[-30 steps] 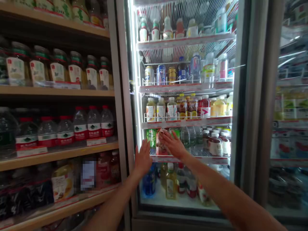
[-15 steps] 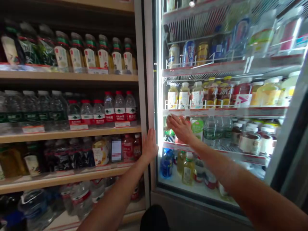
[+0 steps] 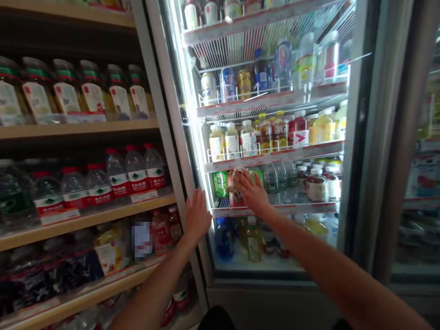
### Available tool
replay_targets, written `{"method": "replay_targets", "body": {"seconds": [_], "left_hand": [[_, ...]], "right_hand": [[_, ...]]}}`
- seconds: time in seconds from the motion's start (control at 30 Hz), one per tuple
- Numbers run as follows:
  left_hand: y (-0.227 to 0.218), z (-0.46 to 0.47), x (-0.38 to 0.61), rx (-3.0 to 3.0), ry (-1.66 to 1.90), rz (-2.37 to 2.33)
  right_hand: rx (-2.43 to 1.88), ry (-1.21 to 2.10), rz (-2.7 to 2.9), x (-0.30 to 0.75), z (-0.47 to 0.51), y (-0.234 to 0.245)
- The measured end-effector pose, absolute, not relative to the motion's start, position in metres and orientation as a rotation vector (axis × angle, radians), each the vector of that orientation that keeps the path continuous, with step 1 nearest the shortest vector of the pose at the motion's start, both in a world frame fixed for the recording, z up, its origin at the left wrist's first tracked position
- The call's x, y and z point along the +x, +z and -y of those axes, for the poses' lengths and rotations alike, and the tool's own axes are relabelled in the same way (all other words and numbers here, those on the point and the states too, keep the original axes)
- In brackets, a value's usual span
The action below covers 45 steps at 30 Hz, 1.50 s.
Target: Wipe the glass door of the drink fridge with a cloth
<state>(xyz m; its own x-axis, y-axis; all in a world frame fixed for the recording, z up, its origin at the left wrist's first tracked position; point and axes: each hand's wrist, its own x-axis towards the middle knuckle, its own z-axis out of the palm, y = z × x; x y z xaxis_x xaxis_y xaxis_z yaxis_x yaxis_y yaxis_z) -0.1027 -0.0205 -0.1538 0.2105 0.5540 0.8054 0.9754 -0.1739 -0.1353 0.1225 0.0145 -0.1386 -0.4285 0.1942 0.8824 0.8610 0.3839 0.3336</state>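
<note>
My left hand (image 3: 198, 213) lies flat with its fingers stretched upward, against the left frame (image 3: 180, 151) of a lit drinks fridge. My right hand (image 3: 252, 190) reaches out to the fridge's glass door (image 3: 247, 250) and presses a crumpled pale cloth (image 3: 235, 179) to it, palm forward. Most of the cloth is hidden behind the fingers. Behind the glass, near that hand, are a green can or bottle (image 3: 220, 184) and several clear water bottles (image 3: 271, 179).
Wooden shelves (image 3: 103, 213) with several rows of bottles stand close on the left. Inside the fridge, wire shelves hold cans (image 3: 227, 85) and juice bottles (image 3: 232, 140). A thick metal door frame (image 3: 392, 137) and another fridge section are at the right.
The view has turned to the right, so more of the fridge's right side shows. My right hand still presses on the glass, a little lower on the door. My left hand stays at the frame.
</note>
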Motion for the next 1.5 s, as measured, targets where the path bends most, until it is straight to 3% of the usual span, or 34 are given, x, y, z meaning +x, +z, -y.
{"method": "replay_targets", "body": {"seconds": [0.2,0.37,0.5,0.57,0.73,0.93,1.1,1.3,1.5], "left_hand": [[-0.154,0.018,-0.042,-1.940,-0.754,1.224],[-0.154,0.015,-0.002,-1.976,-0.730,1.120],[-0.160,0.012,0.020,-2.039,-0.662,1.024],[-0.162,0.011,0.029,-2.049,-0.646,0.985],[-0.161,0.008,0.048,-2.048,-0.649,1.015],[-0.172,0.007,0.060,-2.056,-0.619,0.950],[-0.183,0.005,0.068,-2.033,-0.667,0.985],[-0.194,0.006,0.072,-2.029,-0.661,0.955],[-0.196,0.006,0.073,-2.023,-0.658,0.965]], "right_hand": [[-0.945,-1.174,1.865,0.205,-0.004,-0.156],[-1.201,-1.034,1.454,0.248,0.001,-0.179],[-1.112,-1.075,1.818,0.253,0.009,-0.197],[-1.087,-1.095,1.916,0.257,0.009,-0.185],[-1.243,-1.033,1.553,0.273,0.006,-0.140],[-1.086,-1.179,1.958,0.297,0.023,-0.191],[-1.307,-1.123,1.505,0.335,0.018,-0.171],[-1.343,-1.080,1.614,0.341,0.034,-0.218],[-1.383,-1.034,1.211,0.363,0.018,-0.172]]}}
